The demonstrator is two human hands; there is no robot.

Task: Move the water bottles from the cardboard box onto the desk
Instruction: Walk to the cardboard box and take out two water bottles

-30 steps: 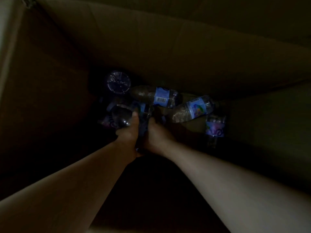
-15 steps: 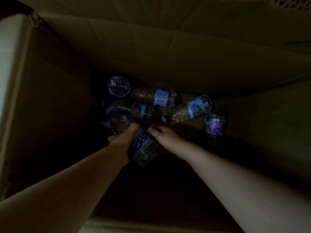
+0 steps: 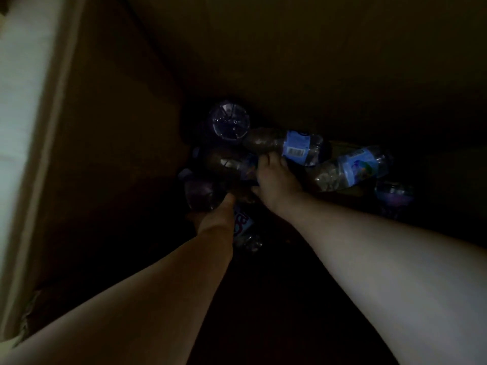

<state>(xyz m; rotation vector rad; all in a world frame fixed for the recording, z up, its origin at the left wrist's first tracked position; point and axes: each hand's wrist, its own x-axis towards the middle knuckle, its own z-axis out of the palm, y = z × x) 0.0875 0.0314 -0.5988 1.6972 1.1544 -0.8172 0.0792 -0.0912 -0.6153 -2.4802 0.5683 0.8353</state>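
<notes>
- Deep inside the dim cardboard box (image 3: pixel 118 154), water bottles (image 3: pixel 353 167) lie heaped at mid-frame, all on the box floor.
- The left hand (image 3: pixel 216 217), just below centre, grips a labelled bottle (image 3: pixel 243 227) that lies at its right side.
- The right hand (image 3: pixel 274 177), at centre, reaches into the heap, fingers curled on a bottle with a blue label (image 3: pixel 245 167); how firm the hold is cannot be told.
- A barcode bottle (image 3: pixel 292 146) lies just above the right hand.
</notes>
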